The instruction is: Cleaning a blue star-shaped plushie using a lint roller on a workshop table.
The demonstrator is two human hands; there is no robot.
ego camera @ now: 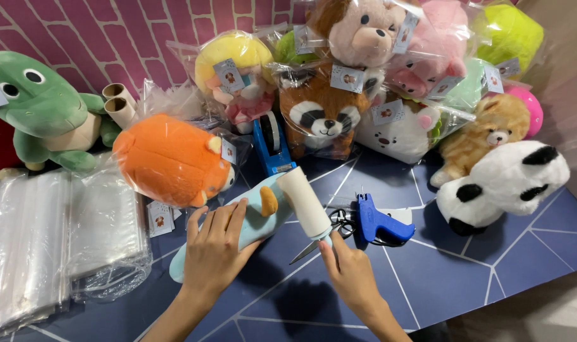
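Table edge: the dark blue table (pixel 466 285) with pale crossing lines ends at the lower right, where a bare floor strip shows beyond its rim.
Open room: the widest bare stretch of tabletop lies in front of the hands and off to the lower right; behind and to both sides the surface is crowded.
Left side: a stack of clear plastic bags (pixel 54 240) fills the left edge, just beside the left forearm.
Back row: bagged plush toys are piled against a pink brick wall (pixel 111 31), with a green dinosaur plush (pixel 41 107) at far left and a blue tape dispenser (pixel 269 142) standing between the pile and the hands.
Right side: a panda plush (pixel 504 183) and a tan bear plush (pixel 485 136) lie unbagged, near the table's right rim.
Left hand (pixel 215 250): fingers spread and flat, pressing down on the light blue plush (pixel 257 218), which lies slantwise on the table at centre.
Right hand (pixel 348 272): fingers closed around the handle of a white lint roller (pixel 304 199), whose roll touches the upper end of the light blue plush.
Orange plush (pixel 171 158): bagged, just behind the left hand, touching the blue plush's upper side.
Tools: scissors (pixel 323 237) and a blue tagging gun (pixel 377 221) lie just beside the right hand.
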